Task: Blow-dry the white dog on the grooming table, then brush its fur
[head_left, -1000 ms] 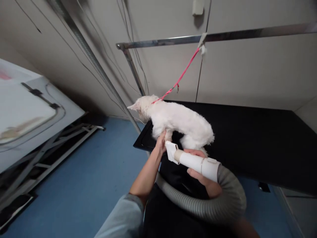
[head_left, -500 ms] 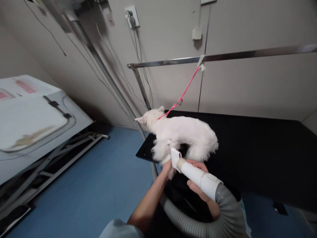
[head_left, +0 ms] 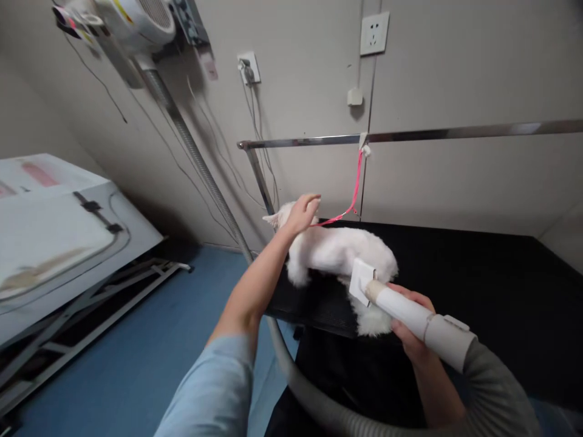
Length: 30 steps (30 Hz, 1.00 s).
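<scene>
A white dog (head_left: 328,249) stands on a black grooming table (head_left: 455,273), its head to the left. My left hand (head_left: 304,212) lies over the back of its head and neck with the fingers stretched out. In my right hand (head_left: 412,318) is a white dryer nozzle (head_left: 410,309), gripped around its tube. The nozzle's flat, wide mouth is close to the dog's hind leg; whether it touches cannot be made out. A pink leash (head_left: 355,191) runs slack from the dog's neck up to the metal bar.
The metal bar (head_left: 410,135) crosses behind the table. A grey corrugated hose (head_left: 496,388) bends below the nozzle, and another stretch (head_left: 195,155) climbs to the wall-mounted dryer (head_left: 136,27). To the left stands a white tub (head_left: 136,212) on a metal frame. The floor is blue.
My left hand has moved up from the dog's front leg to its head and neck. My right hand has carried the nozzle right, to the hind end. The leash has gone slack.
</scene>
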### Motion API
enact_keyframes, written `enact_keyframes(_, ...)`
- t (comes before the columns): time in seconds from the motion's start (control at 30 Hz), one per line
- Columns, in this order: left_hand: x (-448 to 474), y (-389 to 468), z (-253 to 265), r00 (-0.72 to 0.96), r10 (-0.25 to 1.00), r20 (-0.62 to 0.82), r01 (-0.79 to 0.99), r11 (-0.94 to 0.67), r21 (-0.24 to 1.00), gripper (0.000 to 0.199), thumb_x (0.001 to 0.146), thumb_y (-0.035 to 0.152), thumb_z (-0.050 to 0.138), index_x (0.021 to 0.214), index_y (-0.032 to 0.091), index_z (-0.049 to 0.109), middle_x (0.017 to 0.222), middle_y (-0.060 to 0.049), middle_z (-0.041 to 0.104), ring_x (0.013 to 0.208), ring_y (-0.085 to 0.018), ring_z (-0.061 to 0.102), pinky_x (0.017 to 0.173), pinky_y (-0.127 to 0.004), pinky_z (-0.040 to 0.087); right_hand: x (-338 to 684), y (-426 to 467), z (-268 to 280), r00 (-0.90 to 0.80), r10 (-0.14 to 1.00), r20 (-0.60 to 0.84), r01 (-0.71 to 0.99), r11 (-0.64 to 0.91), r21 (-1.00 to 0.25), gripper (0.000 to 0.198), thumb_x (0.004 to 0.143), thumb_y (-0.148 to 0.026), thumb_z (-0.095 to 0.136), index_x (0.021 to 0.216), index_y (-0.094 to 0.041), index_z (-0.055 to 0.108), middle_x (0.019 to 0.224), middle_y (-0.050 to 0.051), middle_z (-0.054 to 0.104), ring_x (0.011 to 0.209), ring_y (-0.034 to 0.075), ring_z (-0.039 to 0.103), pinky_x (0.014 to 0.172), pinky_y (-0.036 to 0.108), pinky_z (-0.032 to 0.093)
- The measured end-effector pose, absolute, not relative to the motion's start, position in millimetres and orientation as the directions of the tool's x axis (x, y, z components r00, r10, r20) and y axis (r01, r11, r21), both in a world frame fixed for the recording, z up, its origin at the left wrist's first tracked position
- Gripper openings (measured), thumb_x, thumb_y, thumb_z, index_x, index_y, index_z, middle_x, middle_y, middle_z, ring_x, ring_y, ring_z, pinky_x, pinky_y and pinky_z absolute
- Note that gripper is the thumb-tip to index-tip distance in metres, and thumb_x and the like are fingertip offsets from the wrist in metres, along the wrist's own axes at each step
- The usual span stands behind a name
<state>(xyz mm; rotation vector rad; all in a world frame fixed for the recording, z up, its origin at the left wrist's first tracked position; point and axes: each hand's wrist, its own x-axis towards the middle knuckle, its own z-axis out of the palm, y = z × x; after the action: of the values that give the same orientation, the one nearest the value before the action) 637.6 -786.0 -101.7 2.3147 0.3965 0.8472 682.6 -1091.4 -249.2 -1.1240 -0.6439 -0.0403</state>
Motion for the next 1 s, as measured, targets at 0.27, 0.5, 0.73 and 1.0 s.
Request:
enact_keyframes(0.27, 757, -722, -152, 0.814, 0.578, 0.057, 0.369, -0.591, 0.717, 0.035, 0.086, 0.031, 0.063, 0.053, 0.020, 0.058, 0.054, -0.004, 0.057, 0.081, -0.027, 0.063, 0.081, -0.033, 0.045, 693, -1101, -247, 0.809, 0.254, 0.529, 0.370, 0.479, -0.796, 0.043, 0.079, -0.045, 0.077, 0.115, -0.030, 0.057, 0.131, 0.011, 0.069, 0.129, 0.036, 0.064, 0.107, 0.062, 0.051)
enact_keyframes(0.5, 775, -749, -160, 0.862, 0.491, 0.128, 0.146, -0.481, 0.865, 0.023, 0.087, 0.025, 0.059, 0.066, 0.017, 0.064, 0.070, -0.002, 0.064, 0.070, -0.015, 0.055, 0.074, -0.025, 0.043, 725, -1071, -230, 0.843, 0.321, 0.432, 0.181, 0.586, -0.789, 0.050, 0.076, -0.045, 0.082, 0.116, -0.030, 0.055, 0.131, 0.009, 0.069, 0.129, 0.032, 0.063, 0.116, 0.061, 0.043)
enact_keyframes(0.73, 784, -806, -161, 0.924, 0.223, 0.311, -0.105, -0.633, 0.767, 0.029, 0.087, 0.025, 0.062, 0.059, 0.021, 0.064, 0.068, -0.006, 0.063, 0.076, -0.022, 0.056, 0.092, -0.034, 0.041, 750, -1068, -225, 0.867, 0.288, 0.407, 0.186, 0.571, -0.799, 0.053, 0.074, -0.047, 0.084, 0.114, -0.029, 0.054, 0.131, 0.011, 0.069, 0.130, 0.034, 0.062, 0.116, 0.063, 0.041)
enact_keyframes(1.0, 746, -785, -154, 0.907, 0.133, 0.400, -0.208, -0.685, 0.699, 0.022, 0.070, 0.029, 0.082, 0.063, 0.022, 0.062, 0.073, -0.005, 0.059, 0.089, -0.024, 0.055, 0.097, -0.036, 0.038, 777, -1079, -215, 0.789, 0.274, 0.550, 0.300, 0.609, -0.734, 0.049, 0.073, -0.049, 0.080, 0.115, -0.035, 0.057, 0.127, 0.006, 0.072, 0.124, 0.034, 0.067, 0.105, 0.059, 0.052)
